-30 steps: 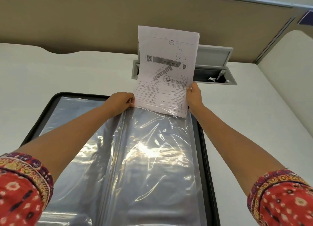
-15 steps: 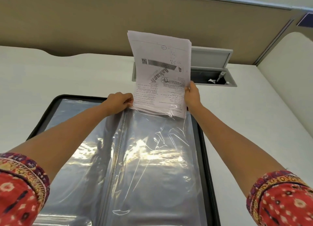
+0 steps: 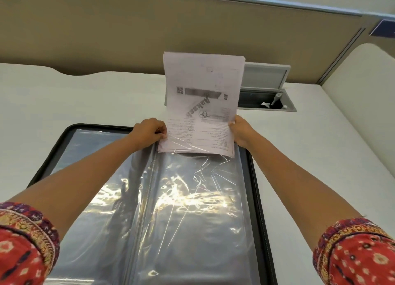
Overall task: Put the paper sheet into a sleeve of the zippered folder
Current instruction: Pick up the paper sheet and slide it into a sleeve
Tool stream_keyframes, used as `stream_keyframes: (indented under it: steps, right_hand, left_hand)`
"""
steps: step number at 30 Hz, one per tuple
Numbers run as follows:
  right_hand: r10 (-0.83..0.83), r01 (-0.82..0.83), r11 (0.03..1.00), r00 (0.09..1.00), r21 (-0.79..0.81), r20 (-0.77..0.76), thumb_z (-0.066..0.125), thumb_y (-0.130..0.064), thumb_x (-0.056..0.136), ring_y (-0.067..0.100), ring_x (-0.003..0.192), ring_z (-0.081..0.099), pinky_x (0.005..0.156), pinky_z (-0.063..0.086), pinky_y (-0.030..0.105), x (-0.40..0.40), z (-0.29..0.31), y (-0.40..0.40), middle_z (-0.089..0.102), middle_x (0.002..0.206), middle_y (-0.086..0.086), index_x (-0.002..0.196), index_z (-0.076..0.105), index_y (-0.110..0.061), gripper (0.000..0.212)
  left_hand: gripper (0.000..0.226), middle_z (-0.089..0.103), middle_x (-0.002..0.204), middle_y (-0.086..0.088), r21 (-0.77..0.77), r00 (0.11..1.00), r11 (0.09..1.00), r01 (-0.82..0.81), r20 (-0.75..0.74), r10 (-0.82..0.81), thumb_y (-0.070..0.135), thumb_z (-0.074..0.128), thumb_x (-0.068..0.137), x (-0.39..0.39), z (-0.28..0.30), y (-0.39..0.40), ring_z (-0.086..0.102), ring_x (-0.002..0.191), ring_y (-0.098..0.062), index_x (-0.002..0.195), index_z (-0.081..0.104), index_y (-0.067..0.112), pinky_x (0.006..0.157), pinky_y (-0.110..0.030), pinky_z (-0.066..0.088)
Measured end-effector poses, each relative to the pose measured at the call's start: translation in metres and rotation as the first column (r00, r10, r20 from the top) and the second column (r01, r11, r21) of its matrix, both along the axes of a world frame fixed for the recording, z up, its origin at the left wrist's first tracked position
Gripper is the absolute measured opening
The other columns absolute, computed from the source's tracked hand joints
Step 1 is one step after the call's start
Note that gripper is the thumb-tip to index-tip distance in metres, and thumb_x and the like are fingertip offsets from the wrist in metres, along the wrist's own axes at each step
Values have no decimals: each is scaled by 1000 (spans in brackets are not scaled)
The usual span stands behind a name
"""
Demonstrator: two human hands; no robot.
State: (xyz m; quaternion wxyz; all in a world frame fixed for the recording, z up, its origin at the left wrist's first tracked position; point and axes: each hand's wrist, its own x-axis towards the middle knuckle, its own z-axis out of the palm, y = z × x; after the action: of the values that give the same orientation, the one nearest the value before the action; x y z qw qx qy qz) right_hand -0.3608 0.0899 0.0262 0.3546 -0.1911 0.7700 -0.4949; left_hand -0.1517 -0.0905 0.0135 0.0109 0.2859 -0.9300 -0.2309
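**Paper at the sleeve mouth**

Your left hand [image 3: 149,131] pinches the top edge of the clear sleeve [image 3: 192,199], and your right hand [image 3: 240,131] grips the paper sheet [image 3: 203,105] by its right edge. The sheet stands upright at the far edge of the open zippered folder [image 3: 259,199] on the desk [image 3: 85,101], its lowest part under the plastic.

Bare desk [image 3: 85,101] flanks the folder [image 3: 255,178]; open cable hatch [image 3: 265,86] obstructs behind.
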Motion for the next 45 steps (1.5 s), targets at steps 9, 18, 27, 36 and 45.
stream_keyframes:
  steps: [9, 18, 27, 36, 45]
  right_hand:
    - [134, -129, 984, 990, 126, -33, 44, 0, 94, 26, 105, 58, 92, 50, 41, -5, -5, 10, 59, 119, 10, 122, 51, -1, 29]
    - [307, -215, 865, 941, 454, -139, 61, -17, 84, 19, 91, 56, 82, 45, 31, -20, 12, 10, 62, 104, 3, 94, 58, -12, 12]
    - [-58, 106, 952, 984, 287, -170, 49, -14, 95, 18, 77, 55, 52, 39, 19, -20, 2, -4, 62, 118, 17, 94, 53, -2, 13]
    - [117, -73, 970, 977, 233, -180, 53, -11, 93, 19, 94, 56, 80, 43, 26, -13, 6, 16, 61, 111, 8, 108, 60, 6, 24]
    - [207, -170, 963, 964, 209, -170, 62, -7, 86, 11, 84, 61, 72, 47, 15, -5, 2, 39, 63, 103, 1, 104, 62, -6, 18]
  left_hand:
    - [23, 61, 91, 2, 117, 998, 991, -58, -7, 59, 20, 69, 79, -2, -1, 2, 56, 96, -22, 64, 54, 31, 88, -45, 46]
    - [15, 61, 94, -3, 235, 961, 954, -188, -155, 227, 26, 64, 84, -6, -5, 1, 55, 92, -21, 92, 59, 14, 86, -35, 44]
    - [36, 58, 127, -12, 259, 961, 934, -247, -57, 270, 26, 50, 93, -13, -11, -4, 50, 118, -32, 125, 55, 10, 103, -46, 38]
    - [25, 60, 104, -20, 219, 966, 948, -231, -62, 250, 25, 46, 94, -14, -14, -1, 55, 103, -37, 96, 56, 2, 83, -37, 39]
    - [62, 31, 148, -17, 163, 960, 969, -187, -178, 215, 24, 51, 93, 7, -20, 16, 27, 136, -31, 143, 22, 4, 111, -41, 22]
